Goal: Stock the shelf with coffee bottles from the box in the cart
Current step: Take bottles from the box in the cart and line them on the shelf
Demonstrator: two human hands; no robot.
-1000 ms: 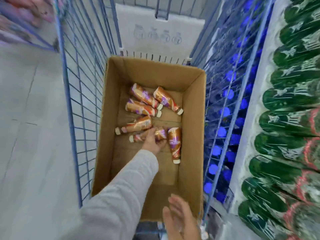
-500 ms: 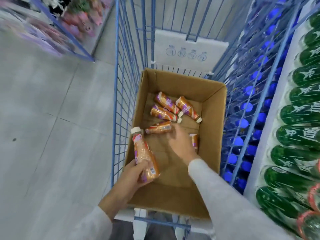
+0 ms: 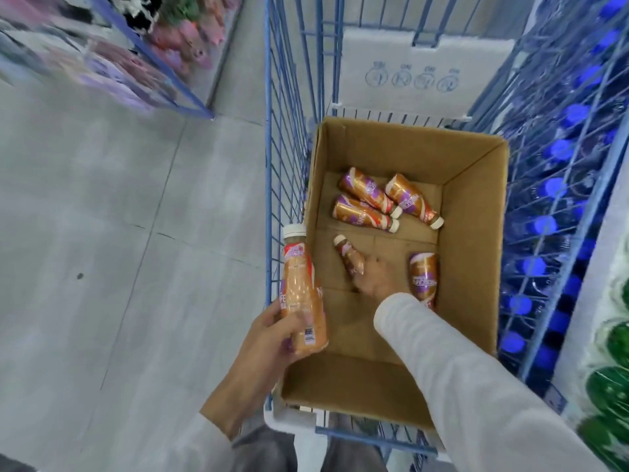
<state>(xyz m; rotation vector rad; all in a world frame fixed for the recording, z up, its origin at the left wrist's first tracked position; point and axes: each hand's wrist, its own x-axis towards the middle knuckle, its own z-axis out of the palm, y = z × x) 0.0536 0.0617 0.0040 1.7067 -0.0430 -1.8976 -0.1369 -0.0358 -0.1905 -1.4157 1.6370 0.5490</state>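
An open cardboard box (image 3: pixel 473 253) sits inside a blue wire cart (image 3: pixel 282 137). My left hand (image 3: pixel 272 338) grips an orange coffee bottle (image 3: pixel 301 294) with a white cap, held upright just outside the box's left wall. My right hand (image 3: pixel 374 277) reaches down into the box and closes its fingers on a small coffee bottle (image 3: pixel 349 255) lying on the box floor. Another bottle (image 3: pixel 423 277) lies just right of that hand. Three more bottles (image 3: pixel 381 201) lie together near the far end of the box.
A shelf at right holds rows of blue-capped bottles (image 3: pixel 558 185) behind the cart's wire side, with green bottles (image 3: pixel 609 386) at the far right. A white carton (image 3: pixel 418 69) stands behind the box. Grey tiled floor (image 3: pixel 119 233) lies left; a blurred shelf (image 3: pixel 112 56) is upper left.
My left hand has lifted a bottle out of the box and holds it at the cart's left side. My right hand has reached in and taken hold of another bottle.
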